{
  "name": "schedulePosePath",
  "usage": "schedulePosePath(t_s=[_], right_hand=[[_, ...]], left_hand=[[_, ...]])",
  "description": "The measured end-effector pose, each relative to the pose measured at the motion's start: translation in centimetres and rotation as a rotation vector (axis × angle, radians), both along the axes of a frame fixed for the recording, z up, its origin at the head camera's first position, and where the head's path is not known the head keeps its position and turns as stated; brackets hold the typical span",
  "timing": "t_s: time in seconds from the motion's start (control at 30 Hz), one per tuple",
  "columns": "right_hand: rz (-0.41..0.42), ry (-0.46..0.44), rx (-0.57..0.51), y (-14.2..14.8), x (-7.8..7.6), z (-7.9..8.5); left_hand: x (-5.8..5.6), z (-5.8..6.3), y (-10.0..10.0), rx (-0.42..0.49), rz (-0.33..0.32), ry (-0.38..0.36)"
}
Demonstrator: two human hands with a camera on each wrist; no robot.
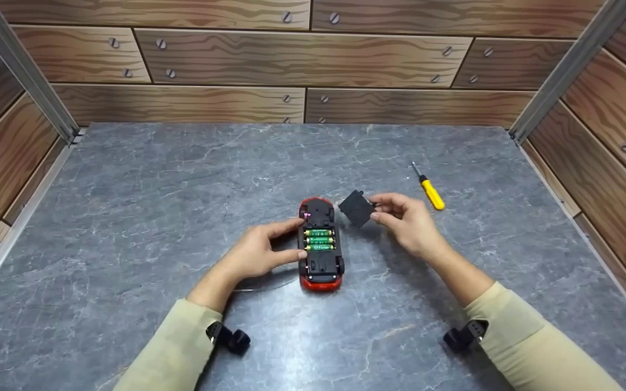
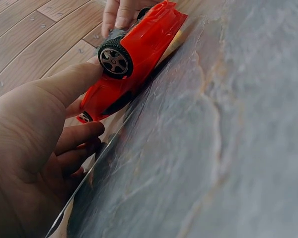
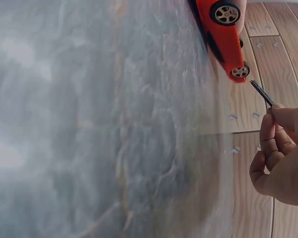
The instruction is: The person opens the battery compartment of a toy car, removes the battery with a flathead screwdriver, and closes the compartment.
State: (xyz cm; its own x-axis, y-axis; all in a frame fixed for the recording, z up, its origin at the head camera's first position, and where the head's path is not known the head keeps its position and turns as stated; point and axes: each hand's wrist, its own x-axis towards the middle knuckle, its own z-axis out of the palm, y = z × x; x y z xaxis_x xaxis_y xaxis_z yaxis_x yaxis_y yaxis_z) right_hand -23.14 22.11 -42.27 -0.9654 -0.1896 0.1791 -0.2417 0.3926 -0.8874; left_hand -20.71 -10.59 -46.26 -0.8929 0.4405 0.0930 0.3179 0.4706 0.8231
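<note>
A red toy car [image 1: 321,283] lies upside down on the table, black underside up. Three green batteries [image 1: 319,240] sit side by side in its open battery compartment. My left hand [image 1: 256,250] holds the car along its left side, thumb and index finger set apart on the edge. In the left wrist view the thumb lies by a wheel [image 2: 115,60]. To the right of the car, my right hand [image 1: 408,222] pinches a black battery cover [image 1: 356,209] by its edge, raised and tilted. The right wrist view shows the cover edge-on, close to the car's end.
A yellow-handled screwdriver [image 1: 431,194] lies beyond my right hand, tip pointing away. From the car a thin wire [image 1: 261,289] runs left under my left wrist. Wood-patterned walls [image 1: 313,60] enclose the grey marbled table [image 1: 182,174] at the back and sides.
</note>
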Motion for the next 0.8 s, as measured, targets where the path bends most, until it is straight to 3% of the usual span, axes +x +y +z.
schedulePosePath(t_s=[0.4, 0.8], right_hand=[[-0.086, -0.047, 0.044, 1.7, -0.3, -1.1], [-0.139, -0.076, 0.161, 2.9, -0.7, -1.9]], left_hand=[[0.1, 0.0, 0.0, -0.004, 0.003, -0.002], [0.0, 0.0, 0.0, 0.015, -0.009, 0.002]])
